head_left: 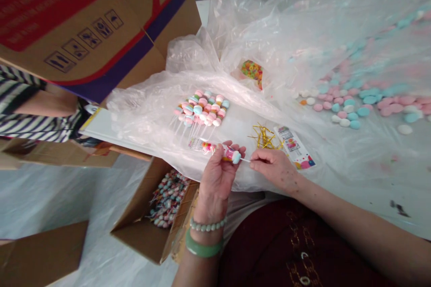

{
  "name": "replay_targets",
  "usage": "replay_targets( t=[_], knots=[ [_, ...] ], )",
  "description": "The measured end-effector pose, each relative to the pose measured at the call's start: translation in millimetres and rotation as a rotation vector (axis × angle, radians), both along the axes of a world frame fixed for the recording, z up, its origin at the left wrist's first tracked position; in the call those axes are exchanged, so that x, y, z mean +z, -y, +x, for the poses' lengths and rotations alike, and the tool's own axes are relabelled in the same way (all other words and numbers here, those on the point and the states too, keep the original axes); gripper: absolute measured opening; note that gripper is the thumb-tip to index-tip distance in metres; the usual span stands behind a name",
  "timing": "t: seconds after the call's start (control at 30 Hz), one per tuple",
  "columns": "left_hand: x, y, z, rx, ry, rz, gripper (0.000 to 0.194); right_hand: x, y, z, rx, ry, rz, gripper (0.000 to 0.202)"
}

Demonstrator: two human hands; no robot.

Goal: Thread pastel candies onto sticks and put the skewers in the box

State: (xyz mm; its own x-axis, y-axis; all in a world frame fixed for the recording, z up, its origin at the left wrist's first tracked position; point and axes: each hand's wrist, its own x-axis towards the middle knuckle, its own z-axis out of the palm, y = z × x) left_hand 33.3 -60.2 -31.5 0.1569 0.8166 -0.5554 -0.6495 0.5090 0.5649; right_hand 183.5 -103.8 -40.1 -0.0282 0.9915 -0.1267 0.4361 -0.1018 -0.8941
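Observation:
A marshmallow skewer in a printed wrapper lies across my left hand, whose fingers are curled round it. Its white stick points to the right, and my right hand pinches the stick's end. Just beyond my right hand is a small heap of gold twist ties. Beside them lies a flat printed wrapper with coloured dots. Farther to the left, several pink, blue and white marshmallow skewers are piled on clear plastic sheeting, sticks toward me.
Loose marshmallows are spread on the right under and around plastic sheeting. Colourful ring-shaped candies show through an opening. A large carton stands at left, near another person's arm. Below, an open box contains many finished skewers.

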Motion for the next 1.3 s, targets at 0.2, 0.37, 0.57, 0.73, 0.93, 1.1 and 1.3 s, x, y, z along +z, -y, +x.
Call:
replay_targets(
  t=[0.2,0.37,0.57,0.73,0.93,1.1,1.3],
  knots=[
    [1.8,0,3,0.036,0.082,0.059,0.022,-2.5,0,-14,-0.012,0.043,0.025,0.018],
    [4.6,4,4,-0.019,0.1,0.083,0.026,3.6,-3,-25,0.02,-0.202,-0.046,0.019],
    [2.8,-4,-13,-0.043,0.083,0.039,0.021,8.7,-1,-18,0.014,-0.542,-0.265,0.017],
    [6.5,-10,-18,0.046,0.066,0.087,0.019,3.2,-3,-17,0.026,-0.366,-0.192,0.019],
    [8.9,-4,-11,0.077,0.021,0.081,0.016,-8.1,-3,-17,0.019,-0.047,0.031,0.019],
    [11.3,2,1,0.081,0.0,0.149,0.015,-3.5,0,-25,0.026,-0.078,0.025,0.019],
    [9.0,0,-4,-0.091,0.115,0.036,0.027,5.8,2,-23,0.043,-0.487,-0.152,0.019]
  ],
)
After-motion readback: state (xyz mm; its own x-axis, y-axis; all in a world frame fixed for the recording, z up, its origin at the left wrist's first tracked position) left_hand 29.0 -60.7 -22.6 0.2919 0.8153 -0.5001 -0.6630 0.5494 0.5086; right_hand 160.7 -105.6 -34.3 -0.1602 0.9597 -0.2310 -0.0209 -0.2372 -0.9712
